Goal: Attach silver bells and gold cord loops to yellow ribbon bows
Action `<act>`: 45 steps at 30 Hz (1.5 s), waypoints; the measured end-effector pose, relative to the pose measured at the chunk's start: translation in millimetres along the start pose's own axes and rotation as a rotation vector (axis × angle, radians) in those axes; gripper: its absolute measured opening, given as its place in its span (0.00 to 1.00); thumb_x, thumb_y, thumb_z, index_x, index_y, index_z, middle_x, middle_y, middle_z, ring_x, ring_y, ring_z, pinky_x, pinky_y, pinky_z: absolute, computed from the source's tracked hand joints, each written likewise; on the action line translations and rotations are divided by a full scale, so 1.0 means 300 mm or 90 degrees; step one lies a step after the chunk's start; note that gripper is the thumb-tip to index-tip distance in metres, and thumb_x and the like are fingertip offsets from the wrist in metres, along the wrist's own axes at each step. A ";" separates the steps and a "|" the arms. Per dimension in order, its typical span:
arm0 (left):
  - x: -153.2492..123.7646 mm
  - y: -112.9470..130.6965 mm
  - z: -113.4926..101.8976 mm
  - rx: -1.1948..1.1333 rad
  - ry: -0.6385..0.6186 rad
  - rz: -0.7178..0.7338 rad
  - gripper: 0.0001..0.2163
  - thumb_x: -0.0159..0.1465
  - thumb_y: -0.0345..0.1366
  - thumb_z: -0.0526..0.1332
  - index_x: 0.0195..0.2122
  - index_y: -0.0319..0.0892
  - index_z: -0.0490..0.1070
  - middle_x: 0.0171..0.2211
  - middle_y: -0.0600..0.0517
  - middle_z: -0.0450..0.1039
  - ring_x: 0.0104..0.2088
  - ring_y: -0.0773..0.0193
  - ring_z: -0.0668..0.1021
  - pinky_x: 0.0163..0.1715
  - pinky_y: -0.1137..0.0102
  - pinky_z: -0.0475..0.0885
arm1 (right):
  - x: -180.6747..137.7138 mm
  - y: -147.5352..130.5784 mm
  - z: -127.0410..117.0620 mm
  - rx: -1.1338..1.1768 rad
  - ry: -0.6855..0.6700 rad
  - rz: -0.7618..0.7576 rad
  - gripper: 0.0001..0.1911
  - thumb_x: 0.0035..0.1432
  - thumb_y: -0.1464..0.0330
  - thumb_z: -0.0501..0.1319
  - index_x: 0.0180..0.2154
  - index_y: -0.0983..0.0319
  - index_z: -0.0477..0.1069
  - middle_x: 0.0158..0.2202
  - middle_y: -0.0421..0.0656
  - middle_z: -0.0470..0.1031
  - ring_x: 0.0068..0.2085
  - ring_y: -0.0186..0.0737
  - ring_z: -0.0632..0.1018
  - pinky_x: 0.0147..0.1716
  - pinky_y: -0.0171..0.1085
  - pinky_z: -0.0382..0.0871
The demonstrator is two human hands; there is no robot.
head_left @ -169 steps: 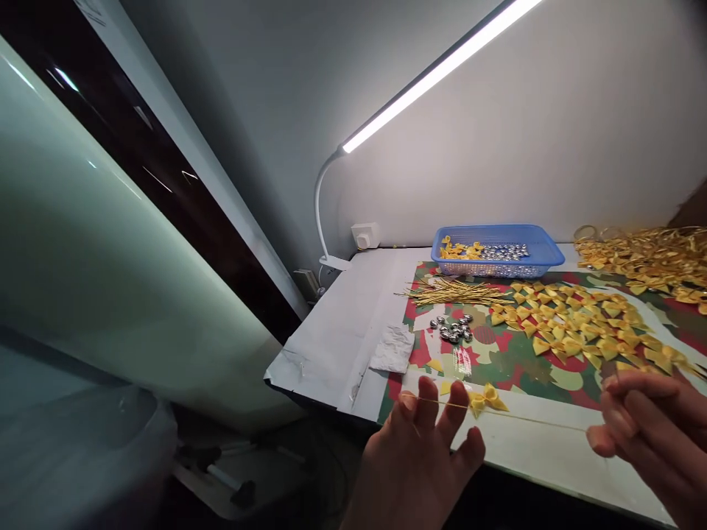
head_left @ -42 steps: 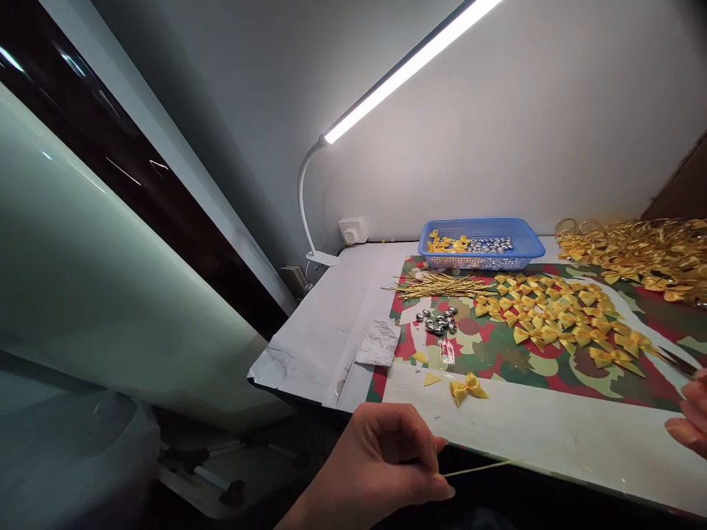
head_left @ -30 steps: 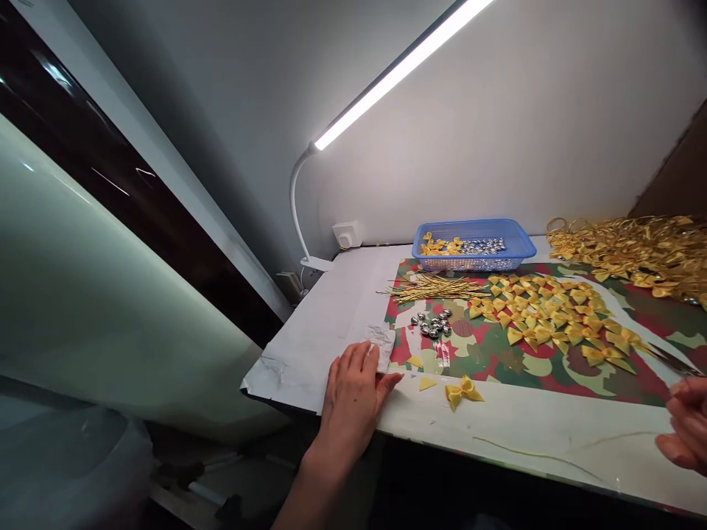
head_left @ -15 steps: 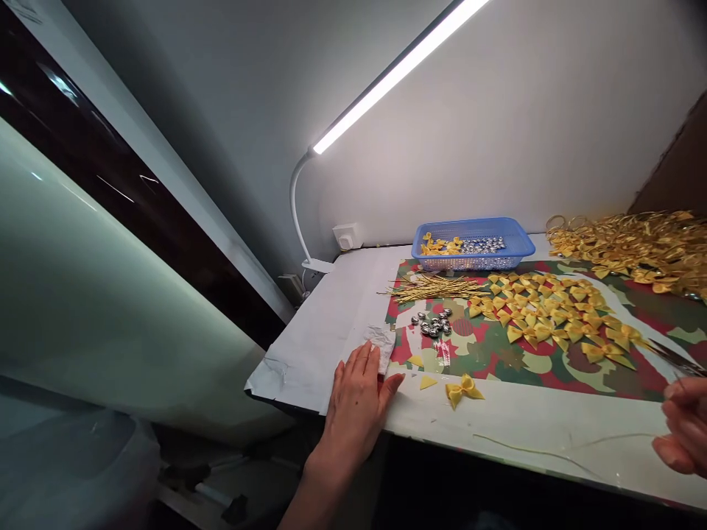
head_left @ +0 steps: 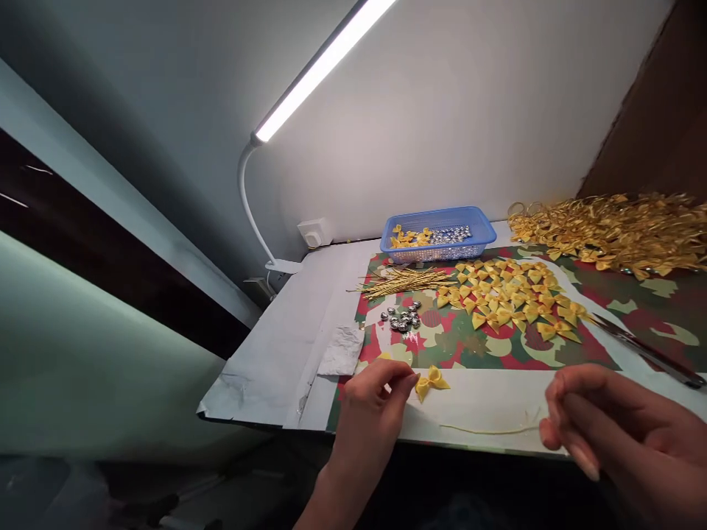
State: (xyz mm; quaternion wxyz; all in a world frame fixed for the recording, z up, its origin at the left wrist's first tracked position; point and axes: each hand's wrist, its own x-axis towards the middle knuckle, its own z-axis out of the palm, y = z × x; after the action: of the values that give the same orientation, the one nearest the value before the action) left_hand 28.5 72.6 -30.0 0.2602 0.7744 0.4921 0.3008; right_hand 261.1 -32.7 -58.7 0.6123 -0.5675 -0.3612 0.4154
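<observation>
Lamplit table (head_left: 292, 309) (patterned mat (head_left: 456, 342) atop): left hand (head_left: 374, 405) pinching yellow bow (head_left: 434, 380), right hand (head_left: 630, 434) pinching cord (head_left: 489, 432).

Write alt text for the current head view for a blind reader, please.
A left hand is pinched at the edge of a yellow bow, grip unclear; the right hand is near a thread. On the table are more bows, silver beads, gold strands and a blue basket.
</observation>
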 end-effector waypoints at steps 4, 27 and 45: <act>0.015 0.000 0.027 0.004 -0.041 -0.019 0.07 0.61 0.34 0.64 0.39 0.42 0.79 0.40 0.44 0.77 0.39 0.52 0.78 0.37 0.61 0.71 | 0.013 -0.014 0.040 0.033 -0.151 0.042 0.13 0.65 0.56 0.61 0.34 0.57 0.74 0.24 0.37 0.73 0.26 0.31 0.74 0.29 0.25 0.70; -0.065 0.096 -0.014 -0.998 -0.192 -0.552 0.05 0.56 0.26 0.73 0.33 0.37 0.81 0.28 0.49 0.78 0.27 0.70 0.80 0.29 0.78 0.76 | -0.019 -0.004 0.155 -0.271 -0.197 -0.437 0.17 0.64 0.82 0.55 0.50 0.59 0.69 0.36 0.41 0.67 0.33 0.31 0.73 0.31 0.27 0.72; -0.067 0.124 -0.004 -0.842 -0.177 -0.468 0.06 0.54 0.31 0.75 0.31 0.36 0.82 0.26 0.51 0.77 0.27 0.71 0.75 0.32 0.77 0.73 | -0.031 0.002 0.160 -0.302 -0.191 -0.421 0.14 0.65 0.80 0.54 0.48 0.61 0.70 0.34 0.42 0.66 0.31 0.33 0.72 0.29 0.31 0.70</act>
State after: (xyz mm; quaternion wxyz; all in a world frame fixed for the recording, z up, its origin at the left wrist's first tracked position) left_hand 43.3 40.0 -7.4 0.8119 0.2750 0.3980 0.3267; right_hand 213.5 -22.3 -54.6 0.5058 -0.4796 -0.6940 0.1801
